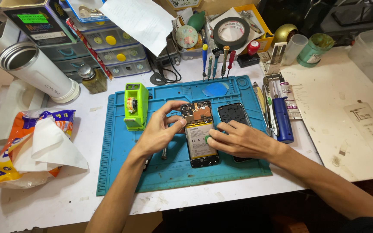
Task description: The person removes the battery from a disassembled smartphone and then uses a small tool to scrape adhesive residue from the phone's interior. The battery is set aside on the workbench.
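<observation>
Right, I'm looking down at an opened phone (200, 134) lying back-side up in the middle of the blue mat (117, 168), its battery and circuit board showing. My left hand (159, 129) steadies the phone's upper left edge, thumb and forefinger curved around the corner. My right hand (237, 140) lies across the lower right, fingertips pinching a small green tab (207, 139) on the battery. Just beside the phone, partly under that hand, sits the dark back cover (234, 113). A lime-green tape dispenser (135, 105) stands left of the phone.
</observation>
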